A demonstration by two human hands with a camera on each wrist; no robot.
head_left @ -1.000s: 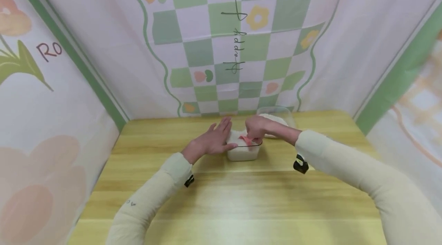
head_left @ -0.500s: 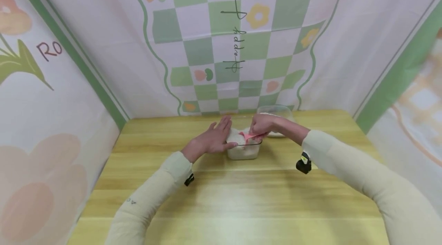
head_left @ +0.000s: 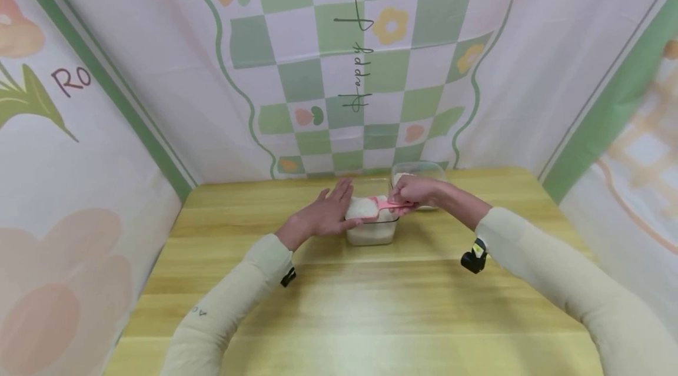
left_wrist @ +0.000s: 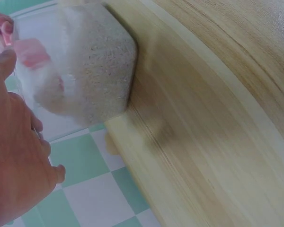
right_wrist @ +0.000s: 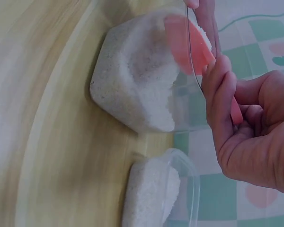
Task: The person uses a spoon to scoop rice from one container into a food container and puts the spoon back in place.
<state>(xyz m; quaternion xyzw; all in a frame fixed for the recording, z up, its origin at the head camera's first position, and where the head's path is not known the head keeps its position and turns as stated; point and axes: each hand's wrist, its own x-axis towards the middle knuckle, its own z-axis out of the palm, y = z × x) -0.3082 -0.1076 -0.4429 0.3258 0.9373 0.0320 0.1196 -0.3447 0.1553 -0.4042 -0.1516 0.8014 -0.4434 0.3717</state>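
1. Nearest the person, a clear tub (head_left: 372, 230) stands on the wooden surface (head_left: 349, 305), holding white rice heaped higher on its left side.
2. Behind it to the right, a second clear tub (head_left: 421, 173) sits near the backdrop with a lower layer of the same rice (right_wrist: 149, 196).
3. The left hand (head_left: 324, 215) rests flat against the near tub's left wall, fingers straight.
4. The right hand (head_left: 415, 190) pinches the handle of a pink scoop (head_left: 382, 205), fingers curled round it.
5. That scoop lies over the near tub's open top, its bowl carrying rice above the heap.
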